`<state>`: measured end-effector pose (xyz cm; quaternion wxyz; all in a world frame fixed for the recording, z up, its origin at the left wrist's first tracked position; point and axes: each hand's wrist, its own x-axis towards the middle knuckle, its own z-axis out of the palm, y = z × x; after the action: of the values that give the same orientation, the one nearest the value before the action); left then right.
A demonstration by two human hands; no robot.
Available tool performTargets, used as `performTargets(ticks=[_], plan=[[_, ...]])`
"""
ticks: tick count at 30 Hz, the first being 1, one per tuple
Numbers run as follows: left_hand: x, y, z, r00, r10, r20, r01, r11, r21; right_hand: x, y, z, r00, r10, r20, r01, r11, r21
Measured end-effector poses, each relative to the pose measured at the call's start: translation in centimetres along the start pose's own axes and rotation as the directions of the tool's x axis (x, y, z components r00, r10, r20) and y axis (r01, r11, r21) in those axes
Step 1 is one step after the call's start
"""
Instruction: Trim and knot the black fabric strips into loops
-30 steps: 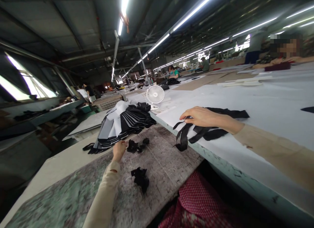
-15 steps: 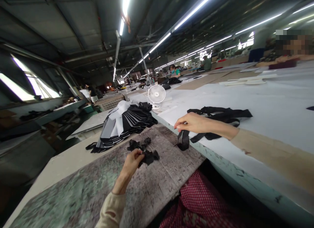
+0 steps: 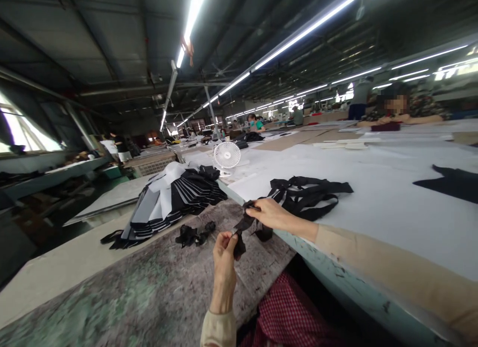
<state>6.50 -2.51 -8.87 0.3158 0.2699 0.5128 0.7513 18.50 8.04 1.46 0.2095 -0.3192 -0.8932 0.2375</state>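
My left hand (image 3: pixel 224 249) is raised over the worn grey board (image 3: pixel 149 287), fingers pinched on a small black fabric piece (image 3: pixel 240 240). My right hand (image 3: pixel 269 215) reaches in from the right and pinches the upper end of the same black piece, at the near edge of the white table (image 3: pixel 373 197). Just behind my right hand lies a tangle of black fabric strips (image 3: pixel 306 195). A little left of my left hand, a clump of small black scraps (image 3: pixel 194 232) rests on the board.
A fanned stack of black, grey and white cut pieces (image 3: pixel 172 200) lies at the board's far end. A small white fan (image 3: pixel 226 155) stands behind it. A black cut piece (image 3: pixel 451 182) lies at the right. Other people work at far tables. Red checked cloth (image 3: pixel 295 317) covers my lap.
My left hand picked a black piece off the board and lifted it toward me. My right hand left the strip pile and came to pinch the same piece. The camera swung slightly right.
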Motion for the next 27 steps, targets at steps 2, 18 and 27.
performTargets(ticks=[2, 18, 27], plan=[[0.0, 0.1, -0.8, 1.0, -0.023, 0.01, 0.023, 1.0, 0.005, 0.6, 0.7, -0.4, 0.994, 0.104, -0.033, -0.101, 0.992, 0.076], [0.4, 0.4, -0.8, 0.994, -0.107, 0.003, 0.104, 0.956, -0.274, 0.4, 1.0, 0.0, 0.998, 0.06, 0.021, -0.061, 0.997, 0.057], [1.3, -0.9, -0.4, 0.99, -0.141, -0.005, 0.134, 0.952, -0.276, -2.4, 0.3, 1.1, 0.872, -0.251, 0.419, 0.225, 0.968, 0.112]])
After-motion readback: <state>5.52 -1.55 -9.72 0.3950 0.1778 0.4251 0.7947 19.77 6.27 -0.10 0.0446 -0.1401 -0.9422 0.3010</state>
